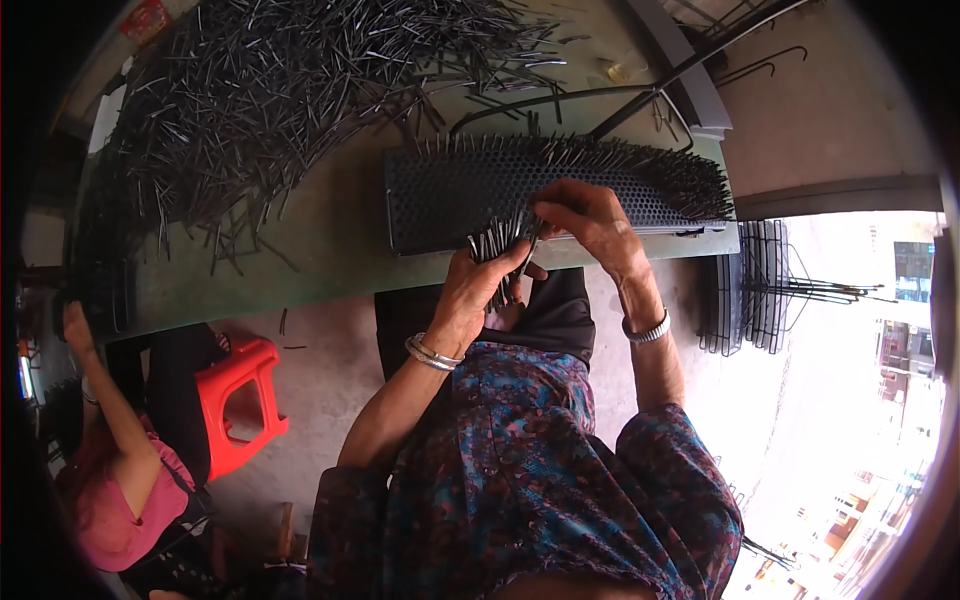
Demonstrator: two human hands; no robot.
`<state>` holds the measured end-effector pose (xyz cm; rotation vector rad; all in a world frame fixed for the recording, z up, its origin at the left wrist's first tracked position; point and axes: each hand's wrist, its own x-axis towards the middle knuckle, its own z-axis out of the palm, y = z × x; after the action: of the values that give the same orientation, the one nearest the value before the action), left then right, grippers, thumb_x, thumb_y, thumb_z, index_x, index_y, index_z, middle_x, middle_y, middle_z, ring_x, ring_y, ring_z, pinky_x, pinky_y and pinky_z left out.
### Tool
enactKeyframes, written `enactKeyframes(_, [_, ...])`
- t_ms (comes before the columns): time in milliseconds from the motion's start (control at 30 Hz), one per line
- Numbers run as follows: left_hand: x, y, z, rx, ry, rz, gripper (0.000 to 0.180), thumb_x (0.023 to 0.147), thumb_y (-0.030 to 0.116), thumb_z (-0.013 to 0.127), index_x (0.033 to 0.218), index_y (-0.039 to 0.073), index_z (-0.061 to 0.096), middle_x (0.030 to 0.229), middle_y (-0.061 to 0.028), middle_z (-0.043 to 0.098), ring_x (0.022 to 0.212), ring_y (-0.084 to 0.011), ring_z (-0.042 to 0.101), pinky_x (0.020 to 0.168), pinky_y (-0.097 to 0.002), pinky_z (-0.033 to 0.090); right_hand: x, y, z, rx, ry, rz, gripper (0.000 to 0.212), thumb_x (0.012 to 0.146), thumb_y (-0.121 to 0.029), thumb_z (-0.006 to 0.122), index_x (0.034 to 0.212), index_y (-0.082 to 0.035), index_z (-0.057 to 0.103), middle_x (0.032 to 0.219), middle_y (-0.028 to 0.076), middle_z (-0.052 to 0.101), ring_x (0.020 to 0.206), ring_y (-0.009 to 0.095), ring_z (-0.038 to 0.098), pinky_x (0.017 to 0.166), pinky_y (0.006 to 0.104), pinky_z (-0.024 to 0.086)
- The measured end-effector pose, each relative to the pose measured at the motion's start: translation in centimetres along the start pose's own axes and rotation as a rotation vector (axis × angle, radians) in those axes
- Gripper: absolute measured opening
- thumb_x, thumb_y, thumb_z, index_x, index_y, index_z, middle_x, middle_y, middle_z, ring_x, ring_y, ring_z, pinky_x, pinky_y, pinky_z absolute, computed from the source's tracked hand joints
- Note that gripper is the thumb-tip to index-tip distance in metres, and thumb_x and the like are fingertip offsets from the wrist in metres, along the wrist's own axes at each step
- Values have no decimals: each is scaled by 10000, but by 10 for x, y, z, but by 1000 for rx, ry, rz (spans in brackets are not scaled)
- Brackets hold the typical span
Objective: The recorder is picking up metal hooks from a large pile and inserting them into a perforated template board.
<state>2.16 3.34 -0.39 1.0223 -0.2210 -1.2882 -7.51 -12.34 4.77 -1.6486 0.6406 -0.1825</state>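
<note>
many rods (695, 183) in perforated tray (450, 212)

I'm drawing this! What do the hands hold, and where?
The left hand grips thin sticks around their middles; whether the right hand holds one is unclear.

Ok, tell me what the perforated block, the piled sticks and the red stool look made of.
Perforated block: metal or plastic, unclear which; dull dark face, regular holes. Piled sticks: glossy metal or plastic, perhaps; pale glints. Red stool: probably moulded plastic, satin; even colour, rounded cut-out.
</note>
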Motion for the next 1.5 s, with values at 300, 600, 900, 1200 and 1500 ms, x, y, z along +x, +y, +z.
enactKeyframes(300, [-3,3,4,-26,42,3,184,879,185,688,971,30,650,737,-106,683,537,-97,576,483,-230,471,-1,-1,-2,67,21,25,254,889,-143,652,1029,69,638,856,113,669,748,159,671,712,268,542])
enactKeyframes(600, [-1,-4,0,41,70,22,153,876,162,686,947,29,659,759,-79,686,551,-105,594,482,-228,438,0,2,-4,75,10,54,251,892,-147,659,1018,70,636,830,112,670,735,163,681,698,268,552])
enactKeyframes(900, [-3,-1,2,20,80,7,195,876,182,693,981,21,659,818,-78,700,521,-105,583,462,-200,446,1,1,-9,2,-11,31,196,903,-109,632,1002,61,633,806,103,673,724,159,683,679,265,551])
enactKeyframes(1200, [2,0,3,-127,82,-130,229,887,243,684,974,33,653,883,-124,713,585,-101,590,528,-231,499,18,0,-14,-288,523,-312,107,916,-71,588,921,35,604,764,98,671,687,162,668,646,260,520])
enactKeyframes(1500, [23,-35,-3,-521,-88,-256,253,937,168,586,1101,-25,589,1048,-189,663,930,-272,666,839,-412,557,50,20,-2,-693,773,-617,44,905,-67,584,936,-39,570,740,116,611,672,304,614,621,377,484])
